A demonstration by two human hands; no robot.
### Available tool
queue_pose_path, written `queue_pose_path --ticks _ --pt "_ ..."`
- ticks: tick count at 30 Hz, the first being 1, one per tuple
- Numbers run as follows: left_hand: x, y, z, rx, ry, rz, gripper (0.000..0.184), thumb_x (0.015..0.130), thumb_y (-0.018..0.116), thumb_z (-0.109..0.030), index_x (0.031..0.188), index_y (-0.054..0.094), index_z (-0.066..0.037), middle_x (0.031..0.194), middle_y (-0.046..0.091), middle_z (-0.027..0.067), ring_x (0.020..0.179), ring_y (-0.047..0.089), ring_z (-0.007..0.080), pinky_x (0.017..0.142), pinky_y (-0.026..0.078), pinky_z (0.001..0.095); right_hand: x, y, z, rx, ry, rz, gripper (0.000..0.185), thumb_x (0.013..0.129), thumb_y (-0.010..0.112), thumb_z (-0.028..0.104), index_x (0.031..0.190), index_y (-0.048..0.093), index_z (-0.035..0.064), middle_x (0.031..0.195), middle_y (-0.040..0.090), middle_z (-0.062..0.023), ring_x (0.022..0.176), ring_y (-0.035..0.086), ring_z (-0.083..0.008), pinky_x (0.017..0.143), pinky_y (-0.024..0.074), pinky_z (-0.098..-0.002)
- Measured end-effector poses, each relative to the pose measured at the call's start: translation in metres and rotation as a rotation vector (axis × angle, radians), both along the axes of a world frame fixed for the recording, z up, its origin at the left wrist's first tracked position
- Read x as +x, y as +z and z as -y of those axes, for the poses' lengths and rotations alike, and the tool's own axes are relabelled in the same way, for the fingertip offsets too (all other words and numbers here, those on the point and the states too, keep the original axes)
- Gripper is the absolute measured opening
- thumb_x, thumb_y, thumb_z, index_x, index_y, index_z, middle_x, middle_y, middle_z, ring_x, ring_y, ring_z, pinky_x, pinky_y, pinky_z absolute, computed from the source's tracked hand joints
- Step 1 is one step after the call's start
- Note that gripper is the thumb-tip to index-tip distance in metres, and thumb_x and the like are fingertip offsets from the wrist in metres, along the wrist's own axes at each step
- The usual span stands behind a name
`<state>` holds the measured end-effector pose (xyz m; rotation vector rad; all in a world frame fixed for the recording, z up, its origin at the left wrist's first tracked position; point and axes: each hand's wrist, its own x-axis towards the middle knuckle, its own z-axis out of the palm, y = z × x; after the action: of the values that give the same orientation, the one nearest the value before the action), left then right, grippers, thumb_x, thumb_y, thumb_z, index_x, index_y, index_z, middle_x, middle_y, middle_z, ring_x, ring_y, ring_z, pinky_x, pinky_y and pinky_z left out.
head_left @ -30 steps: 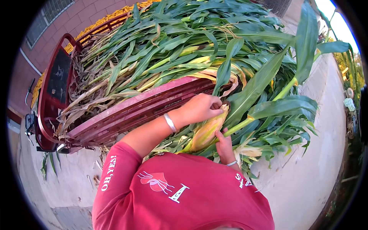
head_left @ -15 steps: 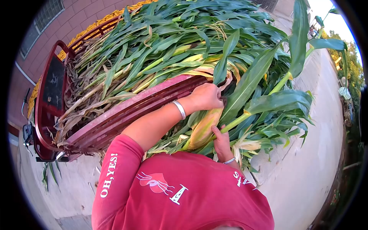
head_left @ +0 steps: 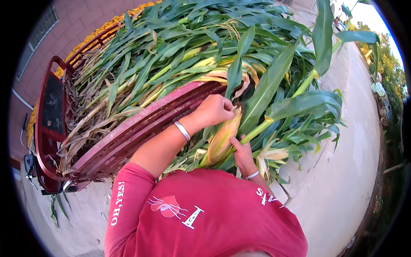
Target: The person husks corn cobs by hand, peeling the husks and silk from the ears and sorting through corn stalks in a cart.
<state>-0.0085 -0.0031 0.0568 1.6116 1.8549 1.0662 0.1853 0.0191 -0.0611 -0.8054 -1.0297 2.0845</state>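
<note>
An ear of corn in its yellow-green husk stands tilted in front of my chest, its brown silk at the top. My left hand, with a silver bracelet at the wrist, pinches the husk at the ear's tip. Low on the ear's right side, my right hand is closed round the green corn stalk, thumb up against the husk; its other fingers are mostly hidden. Long leaves spread from this stalk to the upper right.
A red cart loaded with cut corn stalks fills the left and centre. More leaves hang over its near end, beside a peeled-back pale husk. Yellow corn cobs lie behind, along a brick wall. Concrete ground lies at right.
The view has shifted, so cart and hands appear further left. My left hand rose a little at the husk tip, then came back down to it. My right hand keeps its hold.
</note>
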Motion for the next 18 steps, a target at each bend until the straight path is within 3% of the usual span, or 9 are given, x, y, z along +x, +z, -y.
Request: queue_pose_path --ticks 4,7,8,10,11,14,15,16,18 --pt "0.006 -0.01 -0.004 0.025 0.064 0.018 0.021 0.069 0.069 -0.02 0.076 0.067 0.0 0.067 0.064 0.0159 0.06 0.064 0.024 0.061 0.05 0.0334 -0.002 0.001 0.003 0.048 -0.001 -0.022 0.058 0.082 0.072 0.008 0.128 0.039 -0.0058 0.12 0.052 -0.01 0.107 0.054 -0.0183 0.092 0.0449 -0.0308" --pt "0.005 -0.035 -0.004 0.038 0.102 0.297 0.017 0.073 0.068 -0.016 0.073 0.063 0.0 0.062 0.06 0.005 0.058 0.055 0.01 0.058 0.047 0.0265 -0.002 0.0 0.002 0.014 -0.011 -0.041 0.056 0.082 0.071 0.006 0.128 0.041 -0.0047 0.12 0.053 -0.0096 0.106 0.055 -0.018 0.091 0.0459 -0.0306" --pt "0.007 -0.044 -0.002 0.036 0.1 0.296 0.017 0.073 0.068 -0.016 0.073 0.063 0.0 0.062 0.06 0.005 0.058 0.055 0.01 0.058 0.047 0.0265 -0.001 0.001 0.002 0.017 0.008 -0.066 0.056 0.082 0.071 0.005 0.128 0.041 -0.0044 0.12 0.053 -0.0099 0.106 0.056 -0.0181 0.091 0.0463 -0.0304" --pt "0.015 -0.054 0.007 0.101 0.147 0.961 0.007 0.079 0.063 -0.009 0.075 0.061 -0.004 0.068 0.059 -0.0002 0.062 0.053 0.008 0.063 0.046 0.0236 0.0 0.0 0.0 0.019 0.023 -0.093 0.056 0.082 0.07 0.005 0.128 0.041 -0.004 0.121 0.053 -0.0101 0.106 0.056 -0.0181 0.091 0.0467 -0.0303" --pt "0.018 -0.055 0.013 0.059 0.146 1.025 0.001 0.084 0.06 -0.005 0.084 0.059 -0.006 0.078 0.058 -0.0014 0.071 0.052 0.0067 0.071 0.045 0.0215 0.001 -0.004 -0.002 0.025 0.044 -0.104 0.056 0.082 0.07 0.004 0.129 0.04 -0.0032 0.121 0.053 -0.01 0.107 0.056 -0.0183 0.091 0.0465 -0.0307" --pt "0.026 -0.051 0.018 0.169 0.062 1.096 0.012 0.086 0.064 -0.012 0.093 0.058 -0.006 0.087 0.059 0.0005 0.08 0.052 0.0062 0.076 0.044 0.0212 0.001 0.0 -0.001 0.032 0.072 -0.117 0.056 0.083 0.069 0.004 0.13 0.04 -0.0017 0.122 0.053 -0.0091 0.109 0.055 -0.0187 0.093 0.0456 -0.0316" --pt "0.031 -0.049 0.019 0.162 0.032 0.946 0.023 0.089 0.064 -0.02 0.104 0.057 -0.004 0.095 0.059 0.0021 0.089 0.053 0.0085 0.082 0.044 0.0246 0.0 0.003 -0.002 0.041 0.083 -0.125 0.056 0.083 0.069 0.004 0.131 0.04 -0.0008 0.122 0.053 -0.0083 0.11 0.054 -0.0187 0.094 0.0448 -0.0321" --pt "0.034 -0.046 0.02 0.129 -0.01 0.854 0.025 0.096 0.055 -0.023 0.112 0.054 -0.003 0.108 0.056 0.0027 0.101 0.05 0.0101 0.094 0.04 0.0264 -0.002 0.002 -0.003 0.041 0.083 -0.121 0.056 0.083 0.069 0.004 0.131 0.04 -0.0008 0.122 0.053 -0.0083 0.11 0.054 -0.0187 0.094 0.0448 -0.0321" --pt "0.045 -0.056 0.017 0.149 0.026 0.735 0.029 0.1 0.048 -0.026 0.113 0.054 -0.001 0.108 0.056 0.0032 0.103 0.049 0.0103 0.095 0.039 0.0242 -0.006 0.0 -0.003 0.099 0.085 -0.119 0.056 0.084 0.068 0.004 0.132 0.041 0.0005 0.123 0.053 -0.0073 0.112 0.054 -0.0189 0.096 0.0432 -0.0328"
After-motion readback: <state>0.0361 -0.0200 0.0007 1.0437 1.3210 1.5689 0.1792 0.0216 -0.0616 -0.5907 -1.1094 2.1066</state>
